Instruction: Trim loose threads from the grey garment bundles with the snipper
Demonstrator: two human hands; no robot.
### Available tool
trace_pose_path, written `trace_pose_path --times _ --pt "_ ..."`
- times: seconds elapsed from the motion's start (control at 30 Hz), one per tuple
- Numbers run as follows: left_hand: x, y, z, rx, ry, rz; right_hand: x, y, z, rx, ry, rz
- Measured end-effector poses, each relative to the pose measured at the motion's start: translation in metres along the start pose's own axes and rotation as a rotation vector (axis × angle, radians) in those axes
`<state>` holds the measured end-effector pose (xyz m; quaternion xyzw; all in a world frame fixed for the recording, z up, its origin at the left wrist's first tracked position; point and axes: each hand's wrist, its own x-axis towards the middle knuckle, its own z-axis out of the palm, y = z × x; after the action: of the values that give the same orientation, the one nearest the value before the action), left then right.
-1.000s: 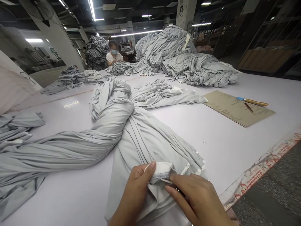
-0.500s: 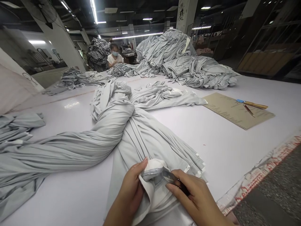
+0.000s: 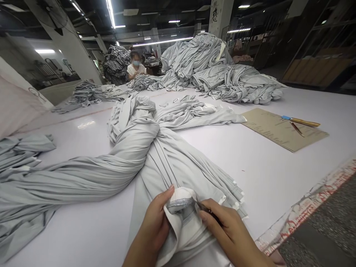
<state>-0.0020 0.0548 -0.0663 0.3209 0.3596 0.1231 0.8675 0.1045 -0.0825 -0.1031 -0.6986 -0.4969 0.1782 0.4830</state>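
Note:
Near the bottom centre, my left hand (image 3: pixel 155 218) pinches the turned-back edge of a pale grey garment (image 3: pixel 183 159), thumb on top. A white band with a grey stitched seam (image 3: pixel 182 202) shows at this edge. My right hand (image 3: pixel 226 226) is closed around small dark thread snips (image 3: pixel 209 212), whose blades touch the cloth just right of the seam. The garment fans out beyond my hands, and a thick twisted bundle of the same cloth (image 3: pixel 128 148) lies to its left.
A big heap of grey garments (image 3: pixel 200 59) rises at the back of the white table (image 3: pixel 267 178). Brown card (image 3: pixel 278 129) at right bears a blue-and-yellow tool (image 3: pixel 302 121) and a red pen (image 3: pixel 297 129). A masked person (image 3: pixel 136 68) is behind the table.
My right hand has tightened on the snips, and their blades look closer together at the seam. My left hand keeps its hold. The view has shifted slightly.

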Motion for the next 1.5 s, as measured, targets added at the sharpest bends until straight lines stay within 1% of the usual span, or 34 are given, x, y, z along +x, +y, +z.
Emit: trace_pose_path --times 0.03,0.07,0.1,0.17,0.2,0.23,0.27,0.3,0.33,0.37,0.4,0.43,0.5,0.53,0.6,0.67,0.73,0.77,0.83,0.87,0.9,0.93,0.97,1.03,1.1,1.13,1.2,1.27,1.37,1.43,1.5 --pt "-0.002 0.001 -0.001 0.09 0.002 0.04 -0.002 0.001 -0.004 0.007 0.019 0.029" --pt "-0.005 0.002 -0.001 0.209 0.016 0.12 -0.004 0.002 -0.009 0.015 0.048 0.061" --pt "-0.008 0.004 -0.001 0.347 0.044 0.244 -0.006 0.003 -0.015 0.024 0.086 0.094" --pt "-0.015 0.011 0.001 0.589 0.128 0.574 -0.012 0.005 -0.029 0.036 0.186 0.161" --pt "-0.018 0.014 0.003 0.65 0.146 0.718 -0.015 0.006 -0.037 0.037 0.243 0.196" --pt "-0.021 0.017 0.007 0.666 0.118 0.806 -0.018 0.007 -0.043 0.036 0.298 0.229" --pt "-0.021 0.018 0.013 0.659 0.047 0.825 -0.021 0.008 -0.049 0.035 0.347 0.258" --pt "-0.021 0.017 0.02 0.663 -0.038 0.789 -0.024 0.008 -0.054 0.037 0.384 0.28" --pt "-0.018 0.015 0.027 0.71 -0.112 0.724 -0.027 0.009 -0.058 0.044 0.412 0.295" --pt "-0.014 0.009 0.036 0.812 -0.156 0.654 -0.029 0.009 -0.061 0.057 0.429 0.302" --pt "-0.008 0.002 0.044 0.964 -0.157 0.599 -0.031 0.01 -0.062 0.073 0.437 0.302" --pt "0.0 -0.007 0.051 1.149 -0.121 0.567 -0.032 0.01 -0.063 0.087 0.439 0.301" --pt "0.016 -0.027 0.062 1.469 -0.027 0.555 -0.035 0.01 -0.062 0.108 0.43 0.299" --pt "0.024 -0.035 0.064 1.566 0.005 0.564 -0.036 0.01 -0.062 0.114 0.42 0.295" --pt "0.033 -0.044 0.064 1.641 0.03 0.6 -0.038 0.011 -0.062 0.121 0.401 0.286" --pt "0.033 -0.042 0.058 1.569 -0.009 0.677 -0.04 0.013 -0.063 0.13 0.395 0.278" --pt "0.026 -0.029 0.05 1.358 -0.09 0.78 -0.042 0.015 -0.065 0.13 0.404 0.286" --pt "0.022 -0.021 0.047 1.218 -0.133 0.801 -0.042 0.017 -0.066 0.126 0.408 0.295" --pt "0.013 -0.008 0.044 0.979 -0.194 0.754 -0.043 0.018 -0.067 0.122 0.415 0.313" --pt "0.011 -0.004 0.044 0.937 -0.205 0.701 -0.043 0.019 -0.067 0.126 0.415 0.322" --pt "0.01 -0.004 0.045 0.95 -0.209 0.648 -0.043 0.018 -0.066 0.135 0.411 0.331" --pt "0.011 -0.007 0.048 1.021 -0.203 0.603 -0.043 0.018 -0.065 0.149 0.402 0.34" --pt "0.013 -0.013 0.051 1.138 -0.179 0.572 -0.042 0.017 -0.064 0.165 0.391 0.347" --pt "0.021 -0.03 0.057 1.424 -0.111 0.56 -0.041 0.015 -0.062 0.191 0.375 0.347" --pt "0.03 -0.046 0.061 1.605 -0.064 0.59 -0.04 0.014 -0.06 0.205 0.375 0.333" --pt "0.033 -0.051 0.062 1.634 -0.059 0.612 -0.041 0.013 -0.059 0.213 0.375 0.327" --pt "0.034 -0.052 0.061 1.617 -0.084 0.633 -0.041 0.012 -0.059 0.235 0.367 0.326" --pt "0.028 -0.044 0.056 1.493 -0.119 0.615 -0.041 0.012 -0.058 0.25 0.351 0.335" --pt "0.014 -0.03 0.042 1.173 -0.177 0.588 -0.039 0.012 -0.052 0.247 0.318 0.321" --pt "0.006 -0.026 0.033 0.993 -0.155 0.576 -0.035 0.012 -0.045 0.257 0.254 0.273" --pt "0.001 -0.027 0.025 0.864 -0.108 0.561 -0.028 0.011 -0.034 0.275 0.179 0.222"
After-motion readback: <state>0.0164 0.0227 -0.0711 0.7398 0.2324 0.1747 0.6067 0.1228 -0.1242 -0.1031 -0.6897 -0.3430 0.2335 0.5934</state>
